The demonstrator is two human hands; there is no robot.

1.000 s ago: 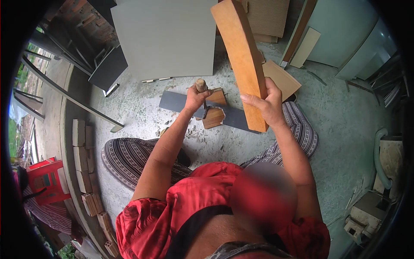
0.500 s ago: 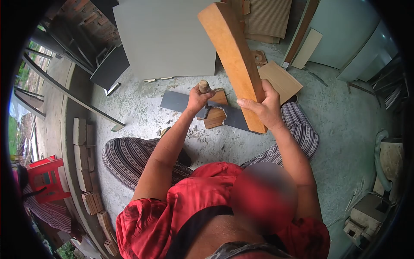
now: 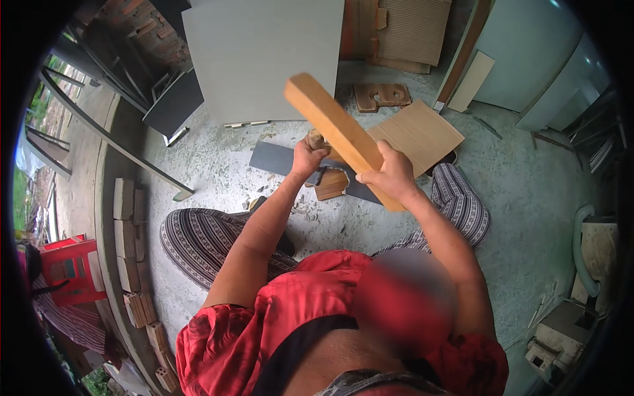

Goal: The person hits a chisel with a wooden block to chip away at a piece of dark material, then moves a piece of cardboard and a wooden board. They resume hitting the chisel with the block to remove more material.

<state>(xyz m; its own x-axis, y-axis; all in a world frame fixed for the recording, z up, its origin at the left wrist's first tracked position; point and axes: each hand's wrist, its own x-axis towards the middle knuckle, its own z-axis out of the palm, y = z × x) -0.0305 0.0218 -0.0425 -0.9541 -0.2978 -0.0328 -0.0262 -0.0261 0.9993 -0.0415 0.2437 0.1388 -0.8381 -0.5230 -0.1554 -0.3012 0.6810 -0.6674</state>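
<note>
My right hand grips the lower end of a long, thick wooden block, which slants up to the left. My left hand is wrapped round a chisel-like tool with a round wooden handle; its lower part is partly hidden. Under the tool lies a dark grey board with a rough-edged opening. A brown wooden piece shows beneath that opening. The block passes over the board and close to the top of the handle; whether they touch I cannot tell.
Chips lie on the concrete floor. Flat cardboard is right of the board, with a brown cut-out piece behind. A large grey panel stands ahead. Bricks line the left, and a machine stands at right.
The wooden block has come down from its raised position, its far end now lower and nearer the tool handle. My right hand has moved slightly left. The whole view has shifted a little.
</note>
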